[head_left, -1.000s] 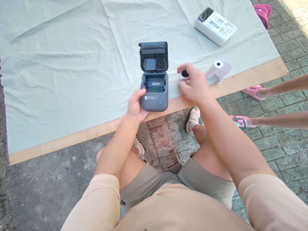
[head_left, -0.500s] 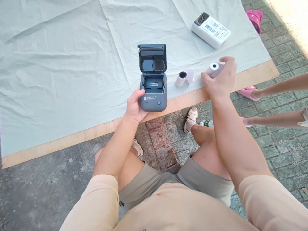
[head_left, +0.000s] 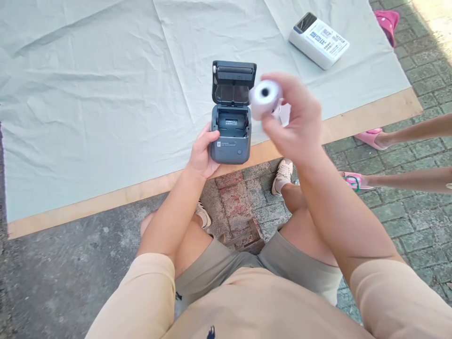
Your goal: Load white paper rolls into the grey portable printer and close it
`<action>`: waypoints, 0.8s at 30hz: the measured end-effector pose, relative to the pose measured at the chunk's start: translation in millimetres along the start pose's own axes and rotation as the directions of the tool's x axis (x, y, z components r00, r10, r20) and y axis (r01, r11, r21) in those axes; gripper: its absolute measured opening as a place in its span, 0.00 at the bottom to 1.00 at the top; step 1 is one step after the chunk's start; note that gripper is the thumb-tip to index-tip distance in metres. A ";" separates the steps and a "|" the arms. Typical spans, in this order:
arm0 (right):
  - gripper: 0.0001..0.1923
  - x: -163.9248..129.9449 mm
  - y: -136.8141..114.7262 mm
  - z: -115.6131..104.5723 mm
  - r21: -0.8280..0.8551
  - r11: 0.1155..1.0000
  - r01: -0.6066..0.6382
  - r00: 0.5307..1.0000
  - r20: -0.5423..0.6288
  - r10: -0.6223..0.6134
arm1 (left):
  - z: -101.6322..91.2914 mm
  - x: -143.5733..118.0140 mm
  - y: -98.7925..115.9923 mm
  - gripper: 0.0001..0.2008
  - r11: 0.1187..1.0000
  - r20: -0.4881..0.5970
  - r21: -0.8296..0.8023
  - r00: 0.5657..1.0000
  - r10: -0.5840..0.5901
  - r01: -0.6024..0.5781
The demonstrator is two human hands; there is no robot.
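My left hand [head_left: 204, 153] is closed round the left side of a dark grey label printer [head_left: 231, 149] at the table's near edge, thumb on its front face. The printer's lid [head_left: 233, 84] stands raised, and its paper bay [head_left: 231, 122] shows no roll inside. Just right of the lid, my right hand [head_left: 298, 115] grips a white paper roll [head_left: 265, 100] between thumb and fingers, slightly smeared by motion. The roll's dark core hole faces me. Behind that hand, a bit of another paper roll [head_left: 285, 114] shows on the cloth; the rest is hidden.
A pale cloth [head_left: 106, 103] covers the table, with a bare wooden edge [head_left: 106, 201] along my side. A white box [head_left: 319, 41] with blue print lies at the back right. On the right are another person's legs in pink shoes [head_left: 369, 137] and a pink item [head_left: 387, 26].
My right hand has lifted the white paper roll off the table and carried it left, up to the printer. It now covers most of the other roll. My left hand still holds the printer.
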State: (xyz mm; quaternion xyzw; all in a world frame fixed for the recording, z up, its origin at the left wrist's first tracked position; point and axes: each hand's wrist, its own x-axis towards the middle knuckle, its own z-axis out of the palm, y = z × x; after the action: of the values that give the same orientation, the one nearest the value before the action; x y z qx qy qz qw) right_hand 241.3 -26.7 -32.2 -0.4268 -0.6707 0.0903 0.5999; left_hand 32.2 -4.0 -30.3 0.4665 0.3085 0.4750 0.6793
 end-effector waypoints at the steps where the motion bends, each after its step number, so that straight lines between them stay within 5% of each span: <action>1: 0.26 -1.1 -12.1 5.1 -0.127 0.992 0.014 0.995 0.102 -0.001 | 0.2 -0.5 -0.7 0.24 1.000 0.011 0.011 1.000 0.007 -0.007; 4: 0.24 -2.7 -27.5 19.1 -0.373 0.928 0.020 0.966 0.247 0.078 | 0.0 -1.3 -4.1 0.30 0.999 0.018 0.033 1.000 0.025 -0.025; 9: 0.16 -4.8 -9.4 31.9 -0.364 0.931 -0.023 0.972 0.210 0.106 | -1.3 0.0 -7.8 0.38 0.997 0.004 0.061 0.999 0.041 -0.042; 12: 0.08 -9.4 -2.2 34.2 -0.285 0.957 0.050 0.983 0.184 0.003 | -1.6 0.6 -5.7 0.35 1.000 0.003 0.020 1.000 0.021 -0.021; 18: 0.16 -19.4 -2.1 34.8 -0.086 0.950 0.301 0.943 0.178 -0.283 | -3.0 0.6 -3.7 0.33 1.000 0.040 -0.012 0.999 0.003 -0.003; 24: 0.19 -12.9 -2.6 24.6 -0.129 0.991 0.026 0.998 -0.047 -0.032 | -7.6 -0.3 -8.2 0.40 0.997 0.069 0.064 0.997 0.042 -0.047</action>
State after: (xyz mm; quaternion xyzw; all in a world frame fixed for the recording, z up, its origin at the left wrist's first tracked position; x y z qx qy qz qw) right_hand 217.3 -27.5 -46.3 -0.4569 -0.6664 0.0277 0.5885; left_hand 28.5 -2.5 -40.7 0.5110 0.2904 0.4638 0.6629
